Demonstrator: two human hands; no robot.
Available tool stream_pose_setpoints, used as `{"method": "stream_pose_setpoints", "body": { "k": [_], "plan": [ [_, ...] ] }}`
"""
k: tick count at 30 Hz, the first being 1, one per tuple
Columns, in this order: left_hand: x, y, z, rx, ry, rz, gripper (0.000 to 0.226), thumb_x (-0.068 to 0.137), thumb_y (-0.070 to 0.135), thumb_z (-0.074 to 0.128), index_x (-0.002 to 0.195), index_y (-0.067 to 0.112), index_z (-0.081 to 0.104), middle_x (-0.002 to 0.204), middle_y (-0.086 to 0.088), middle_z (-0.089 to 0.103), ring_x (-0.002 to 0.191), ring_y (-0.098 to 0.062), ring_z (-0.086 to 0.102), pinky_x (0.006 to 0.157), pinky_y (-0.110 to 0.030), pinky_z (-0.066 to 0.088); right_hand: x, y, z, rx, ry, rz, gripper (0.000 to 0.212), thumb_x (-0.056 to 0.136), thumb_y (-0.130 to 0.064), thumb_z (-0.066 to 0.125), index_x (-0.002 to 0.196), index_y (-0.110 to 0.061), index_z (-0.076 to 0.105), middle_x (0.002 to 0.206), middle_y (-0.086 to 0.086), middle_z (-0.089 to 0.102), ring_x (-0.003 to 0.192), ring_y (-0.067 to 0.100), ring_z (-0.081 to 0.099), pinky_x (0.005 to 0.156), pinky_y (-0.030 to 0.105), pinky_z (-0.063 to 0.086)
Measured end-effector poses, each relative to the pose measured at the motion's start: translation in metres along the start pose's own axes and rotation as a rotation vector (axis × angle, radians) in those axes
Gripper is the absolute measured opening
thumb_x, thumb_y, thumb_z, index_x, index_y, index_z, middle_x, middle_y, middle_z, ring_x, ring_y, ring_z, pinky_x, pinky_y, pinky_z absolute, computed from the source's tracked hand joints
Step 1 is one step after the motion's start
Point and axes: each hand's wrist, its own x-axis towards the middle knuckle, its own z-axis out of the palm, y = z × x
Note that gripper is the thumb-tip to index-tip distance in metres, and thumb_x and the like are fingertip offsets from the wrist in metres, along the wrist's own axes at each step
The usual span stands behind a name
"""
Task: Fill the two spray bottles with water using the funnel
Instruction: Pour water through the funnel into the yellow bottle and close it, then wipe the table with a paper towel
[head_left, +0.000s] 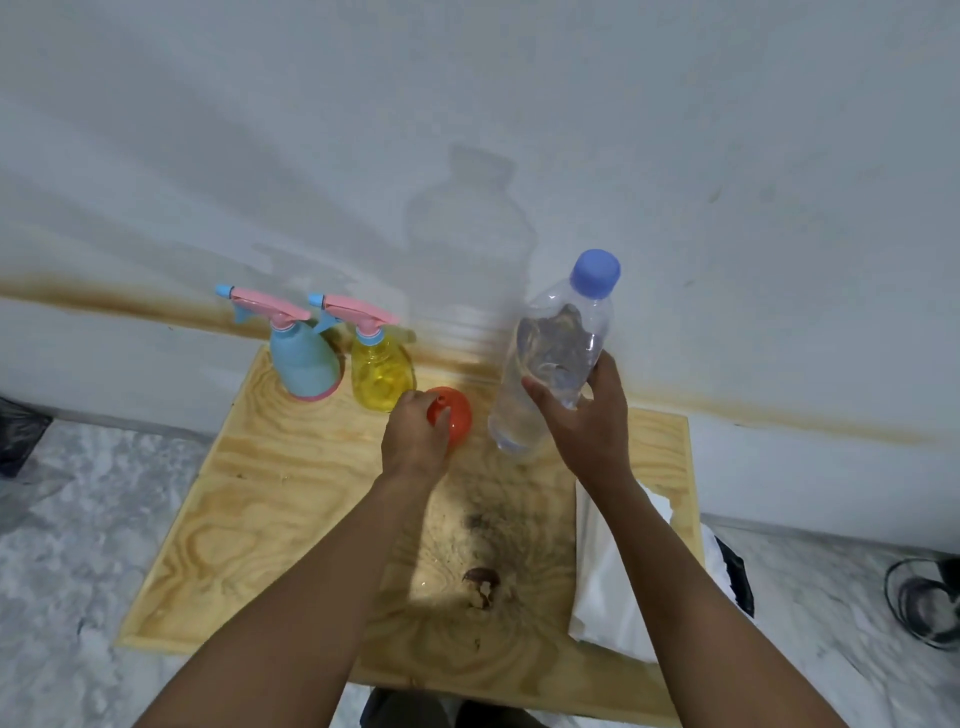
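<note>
Two spray bottles stand at the back left of the wooden table (260, 499), both with pink trigger heads screwed on: a blue spray bottle (301, 366) and, to its right, a clear yellow spray bottle (379, 374). An orange funnel (454, 413) lies upside down, spout up, just right of the yellow one. My left hand (415, 434) grips the funnel from its left side. My right hand (587, 421) holds a clear water bottle (550, 358) with a blue cap, tilted and lifted a little, partly filled with water.
A white cloth (613, 577) lies on the table's right edge. A dark stain and a brown scrap (480, 584) mark the table's middle. A stained white wall rises right behind the table. A dark bag (18, 431) sits on the floor at left.
</note>
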Motion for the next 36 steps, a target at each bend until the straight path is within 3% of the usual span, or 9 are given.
{"method": "stream_pose_setpoints", "body": {
  "k": [7,13,17,22,26,30,33,36],
  "plan": [
    [0.03,-0.002,0.023,-0.014,-0.04,0.006,0.028,0.097,0.018,0.053,0.12,0.013,0.068,0.113,-0.008,0.059,0.105,-0.025,0.057,0.091,-0.029,0.044,0.019,0.002,0.012,-0.001,0.046,0.013,0.059,0.077,-0.031,0.083,0.126,-0.024,0.05,0.108,-0.021,0.063,0.101,-0.005,0.062,0.088,0.026,0.054],
    [0.037,-0.006,0.029,-0.017,-0.031,0.019,0.026,0.097,0.016,0.054,0.118,0.01,0.068,0.111,-0.01,0.059,0.104,-0.027,0.058,0.09,-0.029,0.043,0.024,0.005,0.022,0.048,0.062,0.052,0.059,0.077,-0.027,0.084,0.125,-0.026,0.05,0.106,-0.02,0.064,0.1,-0.006,0.062,0.085,0.02,0.051],
    [0.038,-0.006,0.03,-0.014,-0.034,0.014,0.028,0.098,0.017,0.053,0.121,0.01,0.066,0.115,-0.01,0.059,0.106,-0.026,0.057,0.09,-0.031,0.044,0.024,0.008,0.023,0.048,0.053,0.052,0.063,0.076,-0.03,0.084,0.128,-0.023,0.049,0.112,-0.015,0.065,0.105,0.001,0.063,0.09,0.027,0.054],
    [0.037,-0.005,0.031,-0.008,-0.039,0.015,0.028,0.099,0.019,0.051,0.122,0.011,0.065,0.116,-0.009,0.058,0.107,-0.025,0.056,0.088,-0.028,0.042,0.024,0.008,0.019,0.029,0.028,0.054,0.066,0.075,-0.031,0.085,0.129,-0.027,0.045,0.114,-0.016,0.063,0.106,0.001,0.063,0.09,0.026,0.053],
    [0.036,-0.006,0.03,-0.001,-0.046,0.002,0.03,0.098,0.022,0.053,0.126,0.012,0.061,0.121,-0.008,0.056,0.113,-0.026,0.056,0.09,-0.031,0.043,0.024,0.009,0.016,-0.05,-0.015,0.072,0.073,0.074,-0.045,0.082,0.132,-0.028,0.042,0.122,-0.014,0.061,0.111,0.007,0.061,0.093,0.035,0.053],
    [0.019,0.0,0.026,-0.032,-0.043,0.001,0.048,0.098,0.028,0.054,0.144,0.018,0.043,0.138,-0.003,0.047,0.125,-0.02,0.05,0.093,-0.03,0.041,0.011,0.013,0.001,-0.204,-0.033,0.059,0.086,0.073,-0.055,0.079,0.144,-0.028,0.039,0.143,-0.011,0.048,0.128,0.002,0.047,0.097,0.024,0.041],
    [-0.011,0.001,0.029,-0.01,-0.047,-0.001,0.051,0.094,0.031,0.058,0.142,0.023,0.043,0.137,0.001,0.047,0.124,-0.018,0.051,0.092,-0.033,0.046,-0.015,0.027,-0.025,-0.343,0.035,-0.024,0.066,0.08,-0.049,0.075,0.136,-0.024,0.05,0.134,-0.01,0.055,0.122,0.003,0.051,0.095,0.023,0.044],
    [-0.062,-0.003,0.04,0.042,-0.17,0.03,0.051,0.091,0.034,0.061,0.139,0.021,0.049,0.136,0.002,0.049,0.125,-0.016,0.051,0.094,-0.031,0.047,-0.048,0.05,-0.058,-0.429,0.051,0.005,0.033,0.087,-0.042,0.07,0.117,-0.028,0.064,0.111,-0.014,0.065,0.1,0.005,0.061,0.083,0.027,0.052]
  ]
}}
